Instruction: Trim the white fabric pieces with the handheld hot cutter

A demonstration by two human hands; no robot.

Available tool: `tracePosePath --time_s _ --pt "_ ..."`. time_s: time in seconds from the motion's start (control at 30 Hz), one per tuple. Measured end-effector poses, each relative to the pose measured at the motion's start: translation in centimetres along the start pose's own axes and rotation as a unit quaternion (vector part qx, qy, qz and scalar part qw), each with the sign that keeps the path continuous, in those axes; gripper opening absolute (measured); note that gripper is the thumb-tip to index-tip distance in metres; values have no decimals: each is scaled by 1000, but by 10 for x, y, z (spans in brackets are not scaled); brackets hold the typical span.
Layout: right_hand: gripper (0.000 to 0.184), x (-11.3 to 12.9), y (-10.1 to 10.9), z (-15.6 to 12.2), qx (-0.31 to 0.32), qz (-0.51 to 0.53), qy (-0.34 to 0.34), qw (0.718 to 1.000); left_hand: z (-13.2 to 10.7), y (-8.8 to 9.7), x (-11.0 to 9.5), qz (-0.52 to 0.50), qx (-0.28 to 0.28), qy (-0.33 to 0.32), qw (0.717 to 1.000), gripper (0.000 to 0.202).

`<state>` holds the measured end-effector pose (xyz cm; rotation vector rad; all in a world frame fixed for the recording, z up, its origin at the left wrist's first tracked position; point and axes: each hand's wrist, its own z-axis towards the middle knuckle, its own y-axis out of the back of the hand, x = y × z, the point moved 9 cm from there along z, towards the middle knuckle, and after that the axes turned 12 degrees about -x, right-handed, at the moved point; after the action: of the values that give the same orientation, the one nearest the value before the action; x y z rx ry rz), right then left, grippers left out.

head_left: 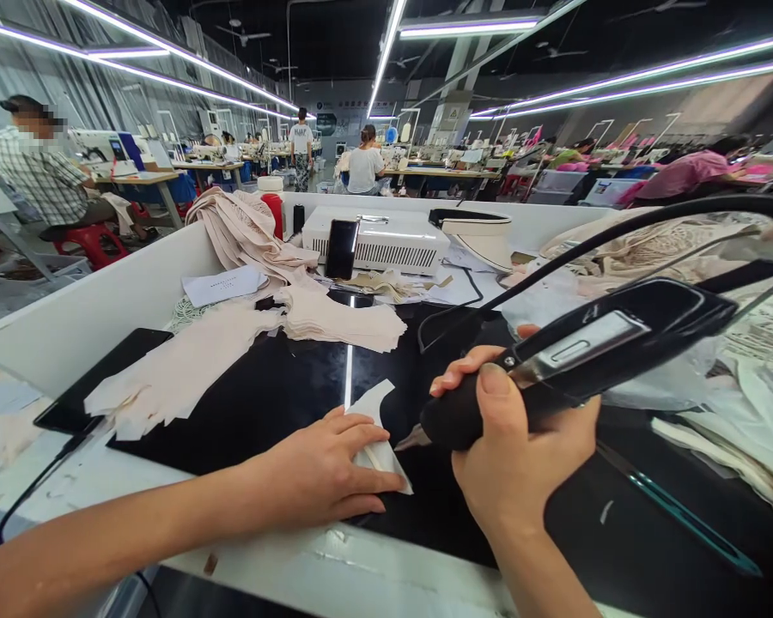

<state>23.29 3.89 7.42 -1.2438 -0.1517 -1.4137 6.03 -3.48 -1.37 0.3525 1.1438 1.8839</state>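
Note:
My left hand (325, 472) lies with its fingers spread on a small pale fabric piece (374, 412), pressing it to the black work surface (283, 412). My right hand (521, 438) is wrapped round a black corded hand tool (593, 343) with a silver plate on its side. A pointed metal tip (416, 439) shows at the tool's near end, close to the right of the fabric piece. The exact kind of tool I cannot make out. Teal-handled tweezers (689, 524) lie to the right of my right hand, beside a small white scrap (606, 512).
Stacked beige fabric pieces (341, 320) and more cut pieces (186, 365) lie ahead and left. Behind them are a phone (341, 249), a white vented box (392, 240) and a visor (480, 236). Lace fabric (747, 326) is heaped right. Low white walls (103, 318) edge the table.

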Motion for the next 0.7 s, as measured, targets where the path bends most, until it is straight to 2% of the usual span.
tracePosePath --time_s 0.13,0.3,0.5,0.6,0.7 --pt "61 -6 -4 -1 9 -14 -3 1000 1 1 0 -2 0 3 1000 38" --pt "56 -4 -5 -4 24 -34 12 999 3 1 -4 0 14 17 1000 37" --pt "57 11 7 -13 22 -42 -17 999 -6 -1 -36 17 49 38 998 55" --pt "56 24 13 -18 23 -39 -15 999 -6 11 -46 13 24 37 999 54" --pt "56 30 14 -19 20 -42 -8 999 0 22 -42 1 -20 24 1000 41"
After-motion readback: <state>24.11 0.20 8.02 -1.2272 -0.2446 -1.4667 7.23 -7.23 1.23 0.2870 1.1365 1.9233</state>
